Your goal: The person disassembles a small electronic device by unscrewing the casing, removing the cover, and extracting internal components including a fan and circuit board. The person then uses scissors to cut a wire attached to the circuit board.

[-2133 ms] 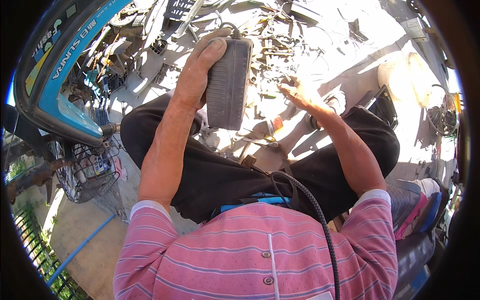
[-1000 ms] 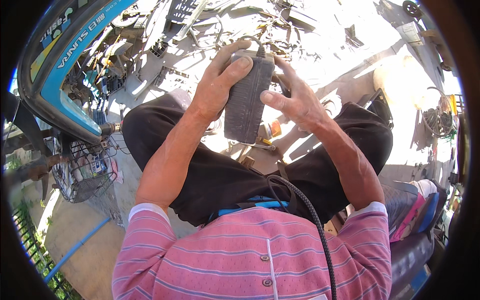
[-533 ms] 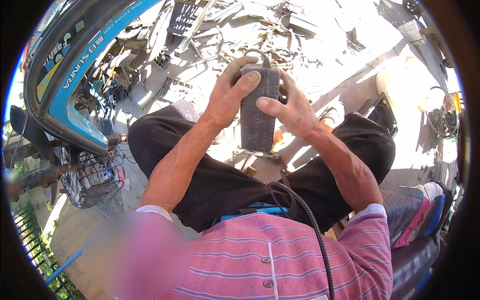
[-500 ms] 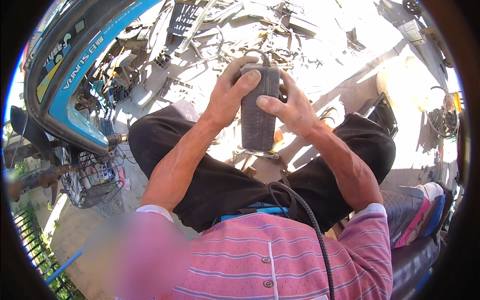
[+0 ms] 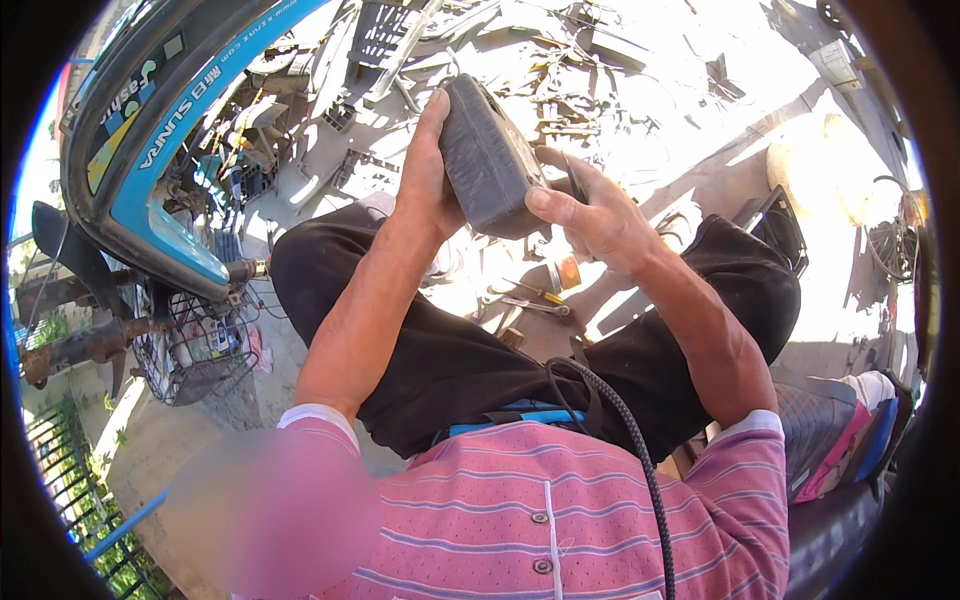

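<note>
Since half a second ago the dark ribbed block (image 5: 487,160) has tilted leftward and risen. It sits above the knees, clamped between the left hand (image 5: 428,180) and the right hand (image 5: 590,215), fingers wrapped on it. Beyond, a screwdriver (image 5: 533,293), then scattered metal scrap (image 5: 600,70).
</note>
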